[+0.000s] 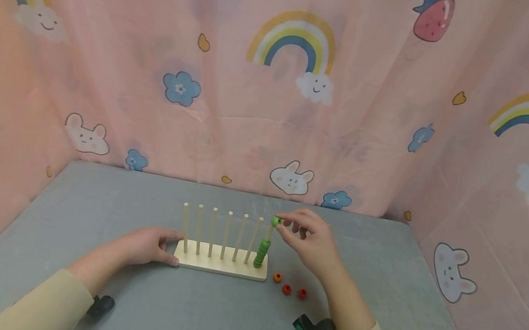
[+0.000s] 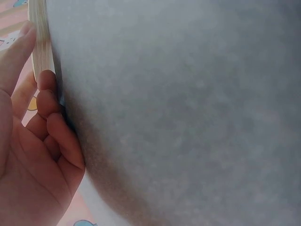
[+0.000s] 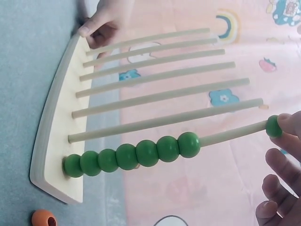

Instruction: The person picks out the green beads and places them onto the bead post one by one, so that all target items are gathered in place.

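A pale wooden peg rack point(image 1: 220, 265) with a row of upright pegs stands on the grey table. Several green beads point(image 3: 127, 157) are stacked on its rightmost peg, the other pegs bare. Between thumb and index finger, my right hand point(image 1: 312, 240) pinches one more green bead point(image 3: 273, 126) at that peg's tip; whether the peg has entered its hole I cannot tell. My left hand point(image 1: 148, 246) grips the left end of the base, thumb at the front; the left wrist view shows its fingers point(image 2: 47, 101) against the base's end.
Right of the rack lie an orange bead point(image 1: 278, 277) and two red beads, one nearer the rack point(image 1: 286, 289) and one farther right point(image 1: 303, 293). A pink patterned curtain point(image 1: 270, 131) hangs behind and beside the table point(image 1: 158, 310). Dark wrist-worn devices sit under both sleeves.
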A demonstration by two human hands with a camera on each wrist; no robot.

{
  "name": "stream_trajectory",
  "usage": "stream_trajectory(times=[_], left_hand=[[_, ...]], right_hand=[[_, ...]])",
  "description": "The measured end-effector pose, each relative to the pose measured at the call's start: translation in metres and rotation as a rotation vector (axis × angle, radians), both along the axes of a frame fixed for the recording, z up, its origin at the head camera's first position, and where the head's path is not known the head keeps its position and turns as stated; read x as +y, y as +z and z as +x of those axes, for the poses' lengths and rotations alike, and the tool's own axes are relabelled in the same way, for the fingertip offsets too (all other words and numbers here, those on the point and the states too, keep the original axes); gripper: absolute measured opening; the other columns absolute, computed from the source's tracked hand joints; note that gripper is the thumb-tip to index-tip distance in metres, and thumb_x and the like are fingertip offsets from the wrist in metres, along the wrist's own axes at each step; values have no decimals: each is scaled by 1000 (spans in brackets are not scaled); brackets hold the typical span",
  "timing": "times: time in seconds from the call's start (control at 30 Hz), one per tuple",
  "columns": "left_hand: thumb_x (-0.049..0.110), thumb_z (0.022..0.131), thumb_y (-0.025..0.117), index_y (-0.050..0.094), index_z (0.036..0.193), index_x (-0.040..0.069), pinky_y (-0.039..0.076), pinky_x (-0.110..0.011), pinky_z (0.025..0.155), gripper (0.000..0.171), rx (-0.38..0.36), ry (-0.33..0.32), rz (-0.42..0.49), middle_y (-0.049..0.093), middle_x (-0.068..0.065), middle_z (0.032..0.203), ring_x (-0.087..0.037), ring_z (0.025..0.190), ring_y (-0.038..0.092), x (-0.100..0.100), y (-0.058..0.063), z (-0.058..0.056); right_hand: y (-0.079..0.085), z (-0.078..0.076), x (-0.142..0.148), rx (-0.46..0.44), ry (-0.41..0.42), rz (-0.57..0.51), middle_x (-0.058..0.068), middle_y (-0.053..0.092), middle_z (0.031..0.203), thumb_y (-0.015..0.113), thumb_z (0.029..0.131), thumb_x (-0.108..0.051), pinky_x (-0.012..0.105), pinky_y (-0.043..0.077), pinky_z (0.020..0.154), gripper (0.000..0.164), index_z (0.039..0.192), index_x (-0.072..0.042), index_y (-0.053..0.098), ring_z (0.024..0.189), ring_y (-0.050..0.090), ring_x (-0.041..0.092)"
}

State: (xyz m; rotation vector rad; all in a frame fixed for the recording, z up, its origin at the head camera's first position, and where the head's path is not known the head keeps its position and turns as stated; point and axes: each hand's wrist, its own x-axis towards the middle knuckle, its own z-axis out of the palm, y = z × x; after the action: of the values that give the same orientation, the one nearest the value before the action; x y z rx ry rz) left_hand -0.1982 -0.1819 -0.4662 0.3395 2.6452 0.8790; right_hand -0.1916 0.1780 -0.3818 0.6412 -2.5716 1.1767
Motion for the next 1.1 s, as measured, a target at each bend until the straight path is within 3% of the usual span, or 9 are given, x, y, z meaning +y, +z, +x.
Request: stream_trajectory(times=[0.13, 0.43, 0.93, 1.1], left_hand=[[37, 78, 85, 64, 133, 15, 33, -33, 58, 63, 6, -4, -5, 50, 0, 72, -15, 64, 44, 0, 0, 0], [36, 78, 84, 64, 132, 16, 33, -32, 58, 62, 8, -5, -14, 50, 0, 72, -15, 64, 44, -2, -3, -1], [37, 78, 84, 63, 133, 16, 33, -33, 58, 63, 9, 5, -13, 50, 0, 73, -15, 65, 44, 0, -1, 0], [36, 77, 85, 63, 134, 15, 33, -33, 58, 64, 2, 8, -4, 51, 0, 72, -15, 64, 44, -1, 0, -1]], right_hand=[[1, 0, -2, 2, 5, 15, -7, 59, 92, 74, 91, -18, 32, 42, 64, 19, 110, -17, 76, 76, 51, 23], [1, -2, -8, -42, 4, 59, -7, 58, 92, 74, 91, -21, 31, 43, 65, 17, 108, -17, 77, 78, 50, 18], [-32, -1, -7, -128, -20, 109, -8, 59, 91, 75, 91, -25, 29, 44, 65, 13, 100, -16, 77, 79, 50, 13], [-36, 0, -8, -136, -37, 94, -9, 58, 89, 75, 90, -25, 30, 45, 66, 15, 102, -17, 76, 78, 51, 14]])
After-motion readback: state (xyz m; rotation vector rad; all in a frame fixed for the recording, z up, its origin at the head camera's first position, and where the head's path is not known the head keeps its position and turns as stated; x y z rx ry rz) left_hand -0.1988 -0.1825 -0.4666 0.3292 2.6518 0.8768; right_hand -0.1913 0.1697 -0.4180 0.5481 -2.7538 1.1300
